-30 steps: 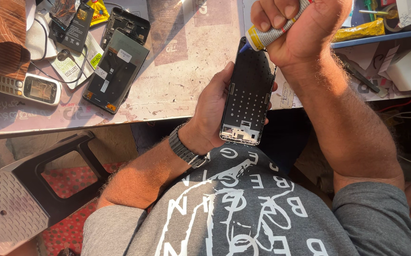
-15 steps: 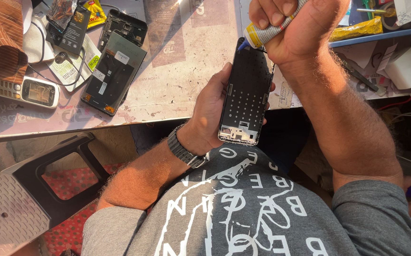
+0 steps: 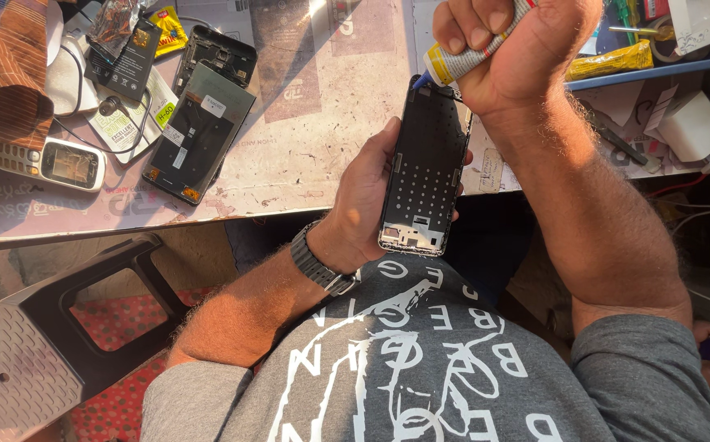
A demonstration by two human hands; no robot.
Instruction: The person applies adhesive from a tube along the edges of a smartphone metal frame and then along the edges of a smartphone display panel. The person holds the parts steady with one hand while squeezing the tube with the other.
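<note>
A black phone frame [image 3: 425, 168] with a dotted inner plate stands nearly upright at centre, long axis toward 12 o'clock. A white glue tube [image 3: 461, 59] with a blue nozzle touches its top-left corner, at 11 o'clock.

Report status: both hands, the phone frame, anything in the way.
Left hand grips phone frame upright. Right hand squeezes glue tube, blue tip at frame's top edge. Nothing between them.

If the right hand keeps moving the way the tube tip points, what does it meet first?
The right hand aims the glue tube down-left; its blue tip would first meet the top edge of the phone frame, apparently almost touching already.
</note>
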